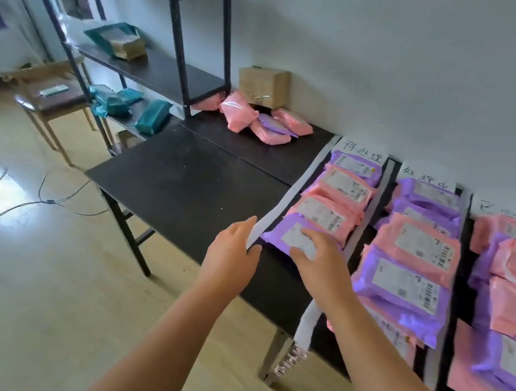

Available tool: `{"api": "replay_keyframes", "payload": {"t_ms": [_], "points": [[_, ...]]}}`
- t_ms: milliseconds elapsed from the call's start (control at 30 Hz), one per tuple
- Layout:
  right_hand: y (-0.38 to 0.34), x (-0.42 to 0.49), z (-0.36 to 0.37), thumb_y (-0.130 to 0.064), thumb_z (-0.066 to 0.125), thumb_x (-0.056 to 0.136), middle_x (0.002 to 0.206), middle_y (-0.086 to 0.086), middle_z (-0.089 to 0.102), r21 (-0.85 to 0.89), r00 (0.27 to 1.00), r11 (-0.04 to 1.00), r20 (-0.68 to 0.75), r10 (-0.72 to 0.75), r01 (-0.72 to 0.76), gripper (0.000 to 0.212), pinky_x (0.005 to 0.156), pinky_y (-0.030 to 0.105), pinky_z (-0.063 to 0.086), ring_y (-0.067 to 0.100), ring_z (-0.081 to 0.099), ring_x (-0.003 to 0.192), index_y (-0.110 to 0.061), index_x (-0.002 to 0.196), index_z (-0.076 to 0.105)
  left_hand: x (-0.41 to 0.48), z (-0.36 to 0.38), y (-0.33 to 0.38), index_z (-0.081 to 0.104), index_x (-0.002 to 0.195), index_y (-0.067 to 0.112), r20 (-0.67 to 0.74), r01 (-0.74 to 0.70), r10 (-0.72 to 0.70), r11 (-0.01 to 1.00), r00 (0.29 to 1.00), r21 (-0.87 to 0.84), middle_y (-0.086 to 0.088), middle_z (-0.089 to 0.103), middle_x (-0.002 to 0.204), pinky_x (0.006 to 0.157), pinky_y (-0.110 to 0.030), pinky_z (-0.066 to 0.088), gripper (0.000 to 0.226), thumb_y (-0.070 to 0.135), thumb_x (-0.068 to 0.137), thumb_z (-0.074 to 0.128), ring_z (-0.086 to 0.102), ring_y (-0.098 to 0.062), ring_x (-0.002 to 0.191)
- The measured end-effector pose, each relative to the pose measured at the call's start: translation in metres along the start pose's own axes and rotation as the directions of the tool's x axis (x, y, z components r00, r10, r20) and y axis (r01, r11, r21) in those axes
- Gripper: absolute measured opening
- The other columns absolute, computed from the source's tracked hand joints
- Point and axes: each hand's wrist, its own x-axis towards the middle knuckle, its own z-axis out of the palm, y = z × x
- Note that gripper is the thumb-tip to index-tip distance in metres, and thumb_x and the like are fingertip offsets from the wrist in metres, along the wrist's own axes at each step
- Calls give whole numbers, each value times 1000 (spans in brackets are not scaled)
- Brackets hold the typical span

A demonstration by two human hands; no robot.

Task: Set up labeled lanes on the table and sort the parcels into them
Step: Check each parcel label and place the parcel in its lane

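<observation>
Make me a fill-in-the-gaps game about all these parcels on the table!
1. The right hand rests on a parcel wrapped in ____.
2. The leftmost label heads a row of ____ parcels.
3. The left hand touches a strip on the ____ table.
4. The loose pile at the far end lies beside a cardboard ____.

Missing words: purple; four; black; box.

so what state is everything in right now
left hand, at white strip's near end, grip unclear
right hand, fingers spread on purple parcel
purple parcel, lying label up, nearest in its row
white strip, lying flat beside that row
unsorted pile, heaped at far end of table
cardboard box, closed, against wall
</observation>
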Motion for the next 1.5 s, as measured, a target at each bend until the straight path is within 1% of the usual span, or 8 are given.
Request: {"api": "replay_keyframes", "payload": {"t_ms": [67, 200, 400, 967, 1100, 1233, 1367, 1500], "points": [[-35, 7, 34, -27, 62, 97, 139, 1, 55, -3, 999, 1000, 31, -29, 29, 43, 99, 22, 33, 17, 48, 130, -19, 138, 53, 13, -30, -31, 32, 153, 24, -12, 18, -18, 1000, 1000, 2, 4, 42, 150, 102, -28, 38, 54, 26, 102, 49, 42, -14, 133], [-90, 20, 88, -30, 62, 97, 144, -3, 50, 16, 994, 998, 92, -61, 60, 48, 92, 19, 34, 13, 47, 129, -24, 142, 49, 37, -84, -84, 32, 153, 25, -21, 19, -19, 1000, 1000, 7, 3, 41, 152, 110, -35, 39, 54, 28, 102, 50, 40, -16, 137], [-140, 67, 134, -28, 61, 97, 146, -4, 46, 3, 992, 997, 103, -77, 77, 48, 93, 20, 36, 14, 46, 132, -25, 143, 48, 86, -133, -132, 32, 152, 27, -58, 45, -45, 999, 997, -1, 3, 42, 151, 107, -38, 44, 54, 29, 102, 51, 45, -18, 133], [-208, 287, 217, -28, 63, 96, 149, -5, 42, 24, 987, 998, 154, -54, 50, 52, 99, 24, 33, 14, 45, 134, -27, 145, 45, 307, -178, -188, 31, 152, 30, -12, 79, -79, 995, 997, 55, 2, 43, 150, 102, -39, 50, 55, 27, 101, 52, 48, -18, 131], [-213, 322, 230, -29, 62, 96, 149, -5, 42, 8, 989, 1000, 145, -12, 11, 52, 98, 24, 33, 14, 44, 134, -28, 145, 45, 347, -177, -202, 31, 152, 30, 28, 95, -95, 995, 995, 15, 4, 45, 148, 94, -29, 49, 56, 27, 100, 52, 53, -14, 124], [-217, 365, 237, -29, 62, 97, 150, -5, 42, -19, 995, 998, 81, 60, -59, 51, 96, 23, 35, 14, 45, 133, -27, 145, 45, 409, -173, -216, 32, 151, 30, 80, 76, -72, 996, 994, -39, 4, 46, 147, 78, -22, 44, 55, 26, 100, 52, 51, -3, 99], [-222, 398, 249, -28, 62, 97, 151, -3, 43, -77, 986, 984, -3, 164, -163, 52, 102, 28, 39, 16, 46, 134, -25, 146, 45, 469, -169, -227, 33, 150, 29, 210, 39, -20, 996, 977, -84, 4, 46, 147, 86, -25, 47, 55, 25, 100, 53, 52, -14, 124], [-233, 435, 258, -27, 61, 97, 150, -1, 45, -132, 964, 955, -72, 257, -265, 51, 103, 32, 42, 18, 49, 132, -24, 146, 45, 528, -166, -229, 36, 149, 26, 285, -1, 31, 994, 958, -105, 4, 49, 144, 88, -29, 46, 53, 23, 98, 53, 54, -15, 121]]}}
